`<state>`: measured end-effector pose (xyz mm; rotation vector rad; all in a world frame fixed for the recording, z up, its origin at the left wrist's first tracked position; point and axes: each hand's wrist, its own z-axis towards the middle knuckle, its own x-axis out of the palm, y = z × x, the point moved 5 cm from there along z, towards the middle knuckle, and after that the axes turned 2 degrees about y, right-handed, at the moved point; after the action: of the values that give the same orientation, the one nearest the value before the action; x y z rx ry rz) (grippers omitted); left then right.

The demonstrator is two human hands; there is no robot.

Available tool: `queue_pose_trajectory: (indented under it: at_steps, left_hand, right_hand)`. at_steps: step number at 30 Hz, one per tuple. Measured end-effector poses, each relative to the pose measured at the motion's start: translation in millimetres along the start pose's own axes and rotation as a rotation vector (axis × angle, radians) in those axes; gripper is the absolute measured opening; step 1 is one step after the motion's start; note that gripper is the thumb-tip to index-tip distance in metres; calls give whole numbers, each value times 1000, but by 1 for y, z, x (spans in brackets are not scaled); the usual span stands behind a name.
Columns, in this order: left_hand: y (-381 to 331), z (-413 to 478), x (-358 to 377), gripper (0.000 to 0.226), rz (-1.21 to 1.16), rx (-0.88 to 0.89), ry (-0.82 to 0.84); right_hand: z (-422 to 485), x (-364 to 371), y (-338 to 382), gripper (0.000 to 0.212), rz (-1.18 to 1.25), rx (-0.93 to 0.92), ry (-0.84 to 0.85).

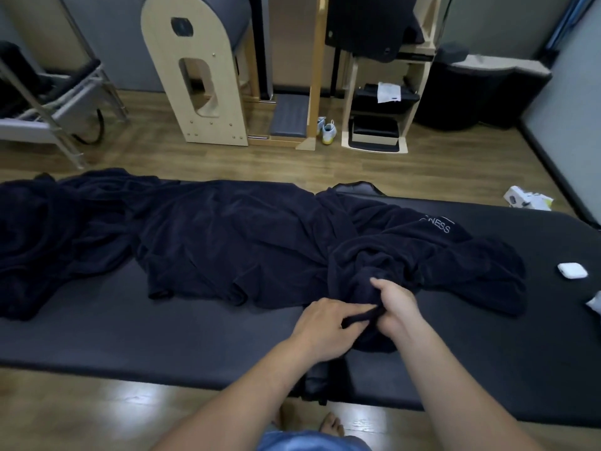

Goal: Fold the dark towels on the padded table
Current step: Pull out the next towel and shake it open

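Several dark towels (234, 236) sprawl crumpled on the padded table (130, 330) — left hand (325, 323) and right hand (395, 307) pinch one edge.

- Padded table (162, 336): dark, flat top, spanning the frame from left edge to right.
- Dark towels (227, 239): crumpled, spread from far left to centre right; pale lettering at right.
- White case (572, 270): small, right edge, apart from the towels.
- White item (595, 302): far right, cut off.

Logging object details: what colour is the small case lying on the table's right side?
White; the case shows best in the head view.
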<state>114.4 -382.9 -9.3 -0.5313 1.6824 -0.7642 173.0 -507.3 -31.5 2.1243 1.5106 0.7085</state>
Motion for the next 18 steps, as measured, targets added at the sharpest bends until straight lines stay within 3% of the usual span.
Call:
queue_pose_trajectory:
  at_steps: [4, 7, 11, 14, 18]
  left_hand:
    - [7, -10, 1, 39, -16, -3, -12]
    - [17, -21, 5, 41, -12, -51, 23]
    - [47, -42, 9, 52, -179, -224, 94]
    - [96, -63, -7, 45, -291, -489, -79]
    - [174, -109, -35, 10, -557, -851, -389]
  right_hand:
    - [13, -22, 9, 40, 286, -128, -163]
    - [15, -30, 25, 33, 159, -342, -276]
    - [9, -3, 47, 28, 63, -435, -201]
    - [3, 38, 48, 26, -45, -499, -63]
    - [-13, 91, 20, 20, -225, -542, 108]
